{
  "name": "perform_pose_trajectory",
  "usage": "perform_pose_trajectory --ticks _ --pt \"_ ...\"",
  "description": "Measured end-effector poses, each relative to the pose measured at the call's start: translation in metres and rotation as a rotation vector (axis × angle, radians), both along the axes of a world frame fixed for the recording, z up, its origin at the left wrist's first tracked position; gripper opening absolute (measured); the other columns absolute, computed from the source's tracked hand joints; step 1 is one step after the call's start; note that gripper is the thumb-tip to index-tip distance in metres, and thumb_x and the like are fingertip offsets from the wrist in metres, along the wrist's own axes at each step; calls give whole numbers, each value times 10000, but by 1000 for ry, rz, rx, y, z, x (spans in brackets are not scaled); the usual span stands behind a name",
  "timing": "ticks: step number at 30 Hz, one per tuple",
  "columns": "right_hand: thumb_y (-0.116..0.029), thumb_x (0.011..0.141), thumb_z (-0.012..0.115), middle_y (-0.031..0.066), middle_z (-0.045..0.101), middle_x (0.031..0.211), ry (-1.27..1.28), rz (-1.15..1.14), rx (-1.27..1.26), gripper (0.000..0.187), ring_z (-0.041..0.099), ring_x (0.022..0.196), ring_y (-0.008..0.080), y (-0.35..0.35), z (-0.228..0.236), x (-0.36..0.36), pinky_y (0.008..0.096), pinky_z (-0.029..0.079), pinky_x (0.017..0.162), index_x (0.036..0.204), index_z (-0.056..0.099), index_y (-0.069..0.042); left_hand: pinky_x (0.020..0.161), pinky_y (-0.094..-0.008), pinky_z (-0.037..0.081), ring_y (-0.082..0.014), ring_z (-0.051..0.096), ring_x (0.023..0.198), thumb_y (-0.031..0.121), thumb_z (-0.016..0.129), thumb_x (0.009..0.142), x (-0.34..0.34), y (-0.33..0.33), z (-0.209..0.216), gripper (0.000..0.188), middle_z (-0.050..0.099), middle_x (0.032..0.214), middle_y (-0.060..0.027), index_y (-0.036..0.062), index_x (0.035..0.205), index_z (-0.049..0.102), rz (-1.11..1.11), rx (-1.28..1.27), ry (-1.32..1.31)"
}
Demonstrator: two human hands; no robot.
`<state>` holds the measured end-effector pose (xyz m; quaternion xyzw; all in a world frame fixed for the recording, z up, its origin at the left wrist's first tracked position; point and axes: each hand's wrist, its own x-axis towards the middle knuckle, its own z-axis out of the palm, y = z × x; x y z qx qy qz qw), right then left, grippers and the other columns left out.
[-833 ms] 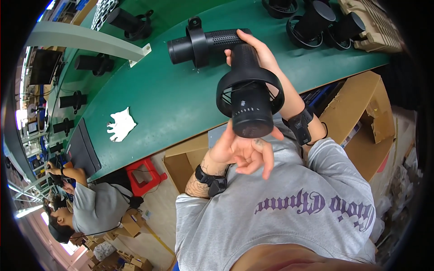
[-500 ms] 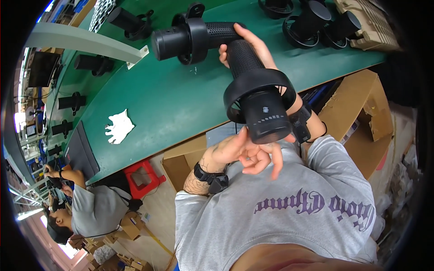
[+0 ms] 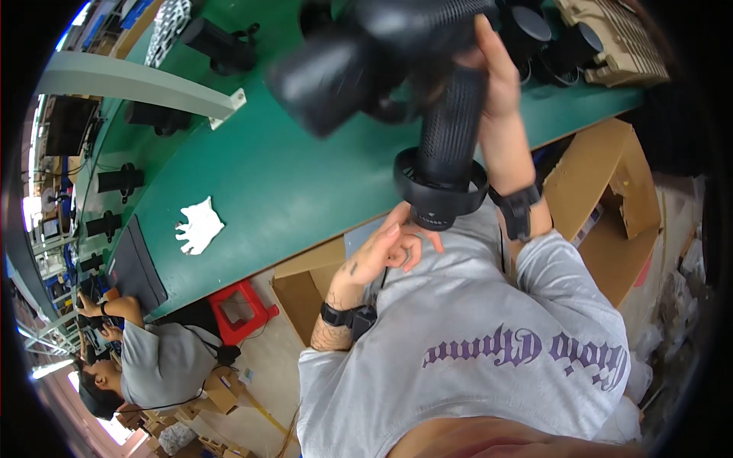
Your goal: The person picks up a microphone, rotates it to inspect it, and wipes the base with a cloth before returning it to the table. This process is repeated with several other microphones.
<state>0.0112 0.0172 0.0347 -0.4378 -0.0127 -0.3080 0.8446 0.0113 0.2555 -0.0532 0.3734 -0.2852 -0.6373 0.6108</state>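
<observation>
My right hand [image 3: 500, 80] grips a black device of mesh-sided cylinders [image 3: 450, 126], with fingers wrapped at its upper end. A broad black ring [image 3: 441, 183] surrounds the lower end, which points down toward my body. A second black cylinder [image 3: 321, 84], smeared by motion, juts to the left from the same grip; I cannot tell whether the two are joined. Beside the lower end is my left hand [image 3: 389, 248], thumb raised, fingers loosely bent and apart, closed round nothing. Contact with the device is unclear. Each wrist wears a black strapped unit.
A white glove [image 3: 201, 225] lies on the green table [image 3: 267, 183]. More black cylinders with rings [image 3: 217, 42] line its far side. Grey metal post [image 3: 137, 80] crosses left. Cardboard boxes [image 3: 588, 168] and a red stool [image 3: 240, 309] stand below; another person [image 3: 168, 351] sits at left.
The device has risen and swung in my right hand, its left cylinder coming closer and its lower end tilting away. My left hand has moved slightly left, its fingers curling more.
</observation>
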Motion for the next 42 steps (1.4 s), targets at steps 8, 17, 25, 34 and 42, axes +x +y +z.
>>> perform_pose_trajectory --ticks 8,17,25,34,42 --pt "-81 701 751 86 587 1140 532 -528 -1228 598 592 1013 252 -5 21 2 318 468 883 1261 553 -148 403 -157 238 -68 433 512 474 307 958 24 14 -6 629 607 935 -145 18 1391 288 541 179 -209" --pt "-146 670 784 81 501 1160 725 -717 -1282 756 560 722 198 -14 24 10 312 489 696 1359 480 -214 418 -153 275 -57 462 552 300 414 958 85 29 15 456 625 904 -92 12 1312 403 805 248 -519" --pt "-13 669 749 95 605 979 86 -940 -1452 405 588 772 221 -8 -7 -27 306 486 700 1060 645 -45 427 -153 280 -42 474 575 219 445 951 155 40 2 324 630 884 -71 26 1210 480 1274 200 -538" --pt "-30 685 723 65 627 963 331 -719 -1697 443 575 859 244 -15 17 -30 338 492 735 1114 632 -87 424 -148 286 -38 490 592 165 481 950 140 90 -21 295 626 920 -50 61 1226 487 1439 247 -796" --pt "-26 685 715 109 650 1043 37 -725 -1360 359 599 1010 300 65 47 6 376 461 879 1040 656 -26 585 -211 413 -71 485 638 98 491 937 115 140 -51 257 598 871 -46 15 1179 516 1625 507 -1008"
